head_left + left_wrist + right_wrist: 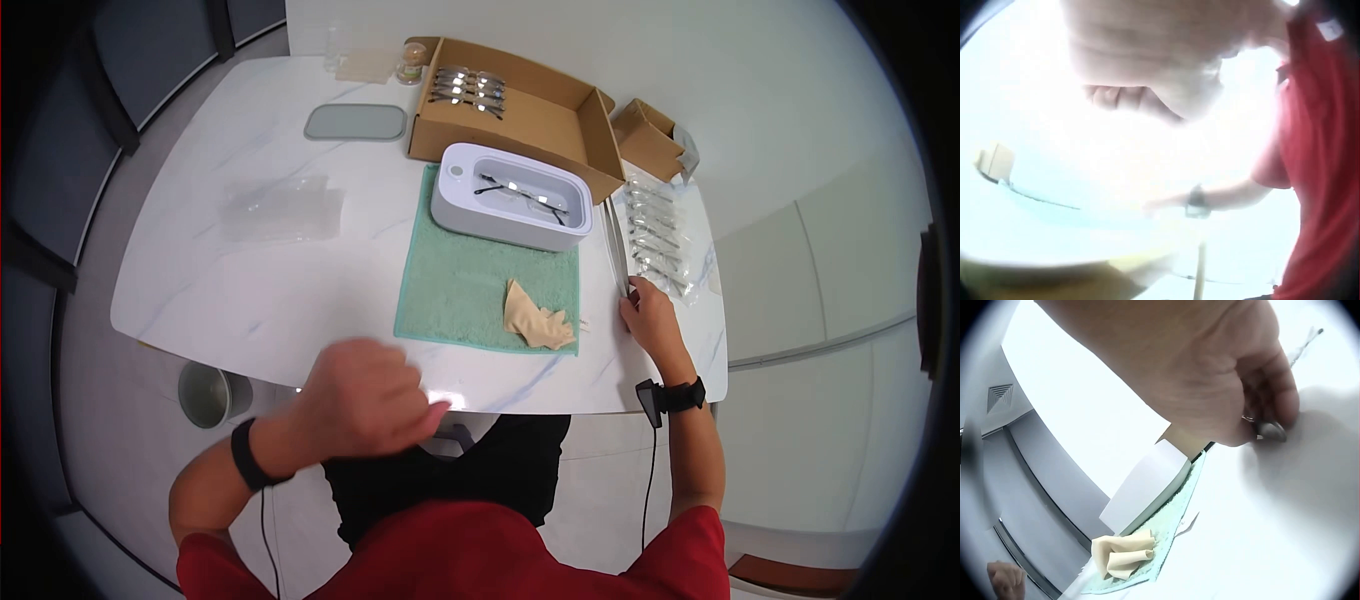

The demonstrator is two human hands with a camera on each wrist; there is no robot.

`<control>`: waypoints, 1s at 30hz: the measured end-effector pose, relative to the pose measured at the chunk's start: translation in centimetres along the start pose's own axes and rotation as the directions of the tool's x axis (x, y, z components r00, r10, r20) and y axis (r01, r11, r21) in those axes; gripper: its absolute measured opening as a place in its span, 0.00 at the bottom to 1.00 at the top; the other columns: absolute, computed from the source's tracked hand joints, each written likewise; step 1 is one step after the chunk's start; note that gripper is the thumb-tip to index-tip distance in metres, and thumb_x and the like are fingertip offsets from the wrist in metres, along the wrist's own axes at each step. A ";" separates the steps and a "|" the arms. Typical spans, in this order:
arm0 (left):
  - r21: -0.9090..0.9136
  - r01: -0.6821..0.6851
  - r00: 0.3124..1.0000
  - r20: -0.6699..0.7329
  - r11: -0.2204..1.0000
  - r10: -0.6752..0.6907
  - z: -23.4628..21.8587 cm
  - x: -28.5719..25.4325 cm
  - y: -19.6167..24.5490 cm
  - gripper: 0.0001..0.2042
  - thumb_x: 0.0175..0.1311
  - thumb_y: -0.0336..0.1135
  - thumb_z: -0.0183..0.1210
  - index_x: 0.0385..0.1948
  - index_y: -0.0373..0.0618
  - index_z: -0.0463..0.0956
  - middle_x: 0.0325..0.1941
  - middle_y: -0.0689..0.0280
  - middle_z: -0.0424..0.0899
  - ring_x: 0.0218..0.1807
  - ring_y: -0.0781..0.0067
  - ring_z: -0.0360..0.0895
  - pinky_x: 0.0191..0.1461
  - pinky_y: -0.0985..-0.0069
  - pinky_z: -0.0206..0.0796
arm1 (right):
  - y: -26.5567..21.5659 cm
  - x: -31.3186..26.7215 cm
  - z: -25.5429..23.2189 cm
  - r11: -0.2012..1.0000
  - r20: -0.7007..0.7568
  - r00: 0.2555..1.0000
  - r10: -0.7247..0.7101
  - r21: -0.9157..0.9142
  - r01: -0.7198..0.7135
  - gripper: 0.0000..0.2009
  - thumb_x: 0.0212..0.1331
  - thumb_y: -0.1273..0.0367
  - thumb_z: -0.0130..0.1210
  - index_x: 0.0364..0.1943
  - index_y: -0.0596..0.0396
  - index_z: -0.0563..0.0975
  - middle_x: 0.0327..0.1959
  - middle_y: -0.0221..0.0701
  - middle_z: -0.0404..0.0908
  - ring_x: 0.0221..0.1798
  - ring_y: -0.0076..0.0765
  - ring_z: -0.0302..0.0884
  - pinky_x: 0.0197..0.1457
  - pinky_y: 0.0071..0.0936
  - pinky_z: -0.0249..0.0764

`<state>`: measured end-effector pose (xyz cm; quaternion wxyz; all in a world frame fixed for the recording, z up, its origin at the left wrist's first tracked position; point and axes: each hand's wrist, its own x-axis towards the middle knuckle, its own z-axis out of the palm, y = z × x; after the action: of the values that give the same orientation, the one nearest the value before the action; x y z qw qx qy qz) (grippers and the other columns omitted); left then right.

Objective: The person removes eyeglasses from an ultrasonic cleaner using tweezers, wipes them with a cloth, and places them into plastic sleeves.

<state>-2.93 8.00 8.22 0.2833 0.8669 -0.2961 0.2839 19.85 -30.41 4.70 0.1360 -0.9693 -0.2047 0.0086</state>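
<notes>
My right hand is low over the table's right side, thumb and fingers pinching the near end of a long, slim silvery metal tool like tweezers. Its rounded metal end shows between the fingertips in the right wrist view. My left hand, blurred, is raised near the front table edge with fingers loosely curled and nothing visible in it. A white ultrasonic cleaner stands on a green towel, with eyeglasses in its basin. A beige cloth lies crumpled on the towel's near right corner.
Behind the cleaner, an open cardboard box holds several eyeglasses. Bagged eyeglasses line the right side, near a small carton. A grey lid, clear plastic bags and a jar are at left.
</notes>
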 end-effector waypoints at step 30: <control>-0.432 0.523 0.744 0.651 0.735 -0.147 1.7 4.7 -10.1 0.16 0.61 0.43 0.68 0.43 0.42 0.82 0.39 0.62 0.80 0.42 0.67 0.78 0.45 0.70 0.71 | -7.2 -3.1 -11.4 0.968 -0.050 0.981 -0.185 -0.180 0.174 0.16 0.65 0.74 0.59 0.56 0.53 0.78 0.42 0.43 0.86 0.37 0.53 0.84 0.40 0.39 0.78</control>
<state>7.52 11.90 6.90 0.4830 0.8178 -0.2700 -0.1582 14.98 -28.31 17.46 0.0572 -0.9547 -0.2869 -0.0538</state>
